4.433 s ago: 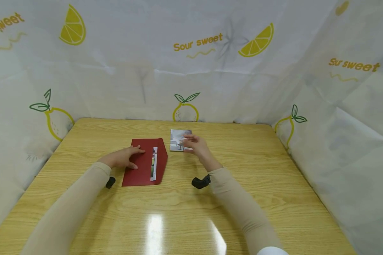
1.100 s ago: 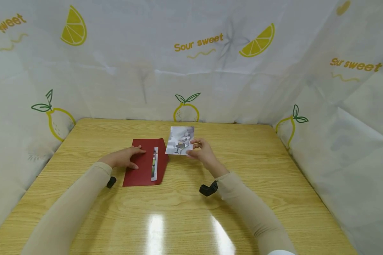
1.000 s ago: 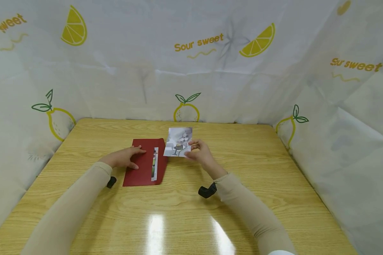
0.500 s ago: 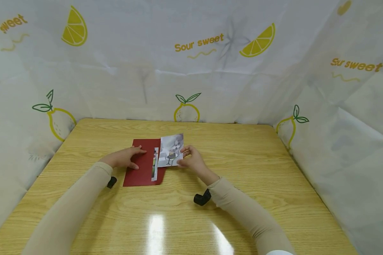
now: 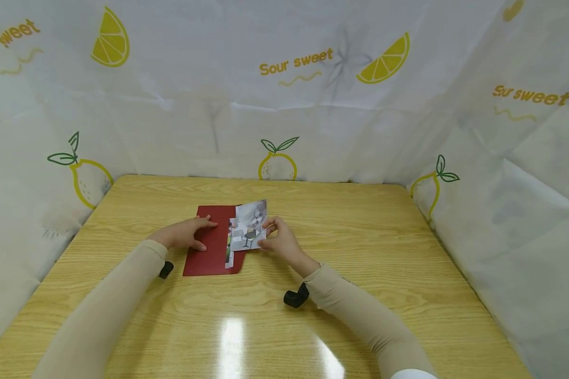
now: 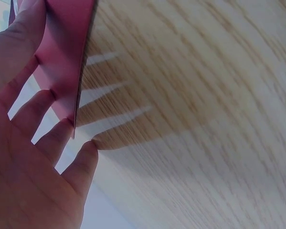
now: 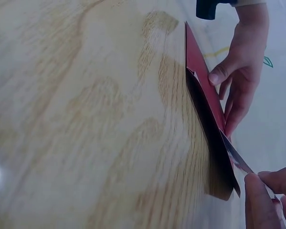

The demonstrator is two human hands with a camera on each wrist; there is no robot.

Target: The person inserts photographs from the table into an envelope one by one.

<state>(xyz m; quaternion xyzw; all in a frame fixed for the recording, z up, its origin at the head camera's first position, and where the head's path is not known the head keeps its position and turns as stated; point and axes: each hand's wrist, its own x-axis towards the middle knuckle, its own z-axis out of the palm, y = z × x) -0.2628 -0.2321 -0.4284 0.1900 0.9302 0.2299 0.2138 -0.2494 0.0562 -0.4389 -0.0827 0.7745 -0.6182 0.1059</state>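
A red envelope (image 5: 208, 260) lies on the wooden table, its flap side facing right. Spread fingers of my left hand (image 5: 182, 234) rest on its left part; in the left wrist view the fingertips touch its surface and edge. Printed cards (image 5: 229, 260) poke partway out of the envelope's opening. Between thumb and fingers, my right hand (image 5: 284, 243) pinches the right edge of a grey-and-white picture card (image 5: 248, 229). That card is slightly turned and overlaps the flap and the upper part of the other cards. In the right wrist view the card's edge (image 7: 237, 155) reaches the envelope's mouth.
The wooden table (image 5: 360, 252) runs back to a white cloth (image 5: 180, 131) printed with lemons, which also hangs at both sides. A black wrist-mounted device (image 5: 296, 296) sits under the right forearm, another black device (image 5: 166, 270) by the left wrist.
My right hand first touched the card on the table, then lifted it and brought it left and toward me, over the envelope's opening. My left hand has stayed on the envelope.
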